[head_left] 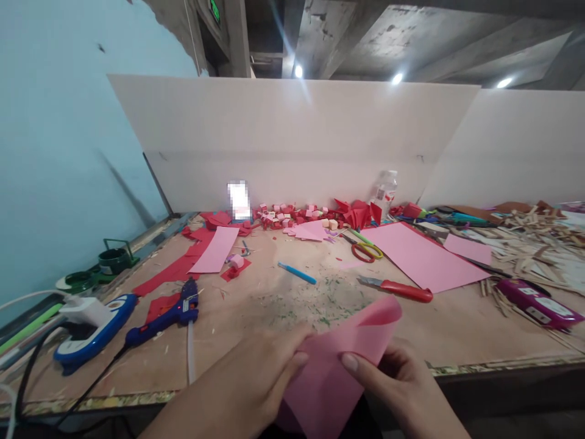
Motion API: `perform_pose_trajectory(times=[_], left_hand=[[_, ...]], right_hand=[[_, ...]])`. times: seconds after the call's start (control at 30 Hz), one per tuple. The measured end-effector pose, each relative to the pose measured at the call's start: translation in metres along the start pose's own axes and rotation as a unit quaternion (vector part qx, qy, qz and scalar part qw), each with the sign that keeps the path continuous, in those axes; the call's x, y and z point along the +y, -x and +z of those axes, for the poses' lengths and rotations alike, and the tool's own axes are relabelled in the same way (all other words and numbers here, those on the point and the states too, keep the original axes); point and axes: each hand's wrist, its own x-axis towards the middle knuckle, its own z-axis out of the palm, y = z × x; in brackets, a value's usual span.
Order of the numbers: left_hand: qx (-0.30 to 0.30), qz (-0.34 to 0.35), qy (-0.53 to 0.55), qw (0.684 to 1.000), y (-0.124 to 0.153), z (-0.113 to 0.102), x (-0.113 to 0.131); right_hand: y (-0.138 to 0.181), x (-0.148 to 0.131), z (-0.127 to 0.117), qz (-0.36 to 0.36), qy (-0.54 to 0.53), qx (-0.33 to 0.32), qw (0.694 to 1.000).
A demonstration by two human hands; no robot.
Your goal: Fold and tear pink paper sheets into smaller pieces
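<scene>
– Two hands on one pink sheet [340,360], do we agree?

– We do. Our left hand [256,381] has its fingers [292,361] closed on the sheet's left side, thumb tip flat on the paper. Our right hand [402,381] pinches the other side, thumb on top and the other fingers curled behind, where we cannot see them fully.

– And where is the sheet itself?

– It is between our two sets of fingers, bent over so that its upper corner curls away from us above the right thumb. Its lower part hangs below the table edge [479,367], close to our body.

– What lies beyond our fingertips?

– Just past the sheet's curled corner there is a red-handled knife [402,290]. Farther out from the right fingers are the scissors [365,250] and a large pink sheet [423,259], which lies flat. Well off to the right of them are a purple packet [539,303] and a heap of wooden sticks [525,241].

– And on the left side?

– Out from the left fingers there is a blue pen [297,272]. Farther left is a blue glue gun [169,314], and next to it a power strip [91,329] with a plug in it. A pink strip [214,249] lies well beyond those, among red paper scraps [169,271].
</scene>
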Motion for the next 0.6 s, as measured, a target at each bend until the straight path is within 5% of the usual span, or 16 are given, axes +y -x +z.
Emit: perform_pose_trajectory(times=[0.43,0.6], left_hand=[[-0.029,0.008,-0.051,0.998,0.004,0.003,-0.005],[0.009,-0.025,-0.035,0.999,-0.003,0.007,-0.004]], right_hand=[[-0.009,0.014,0.009,-0.009,-0.084,0.019,0.996],[-0.017,0.016,0.012,0.006,-0.082,0.042,0.996]])
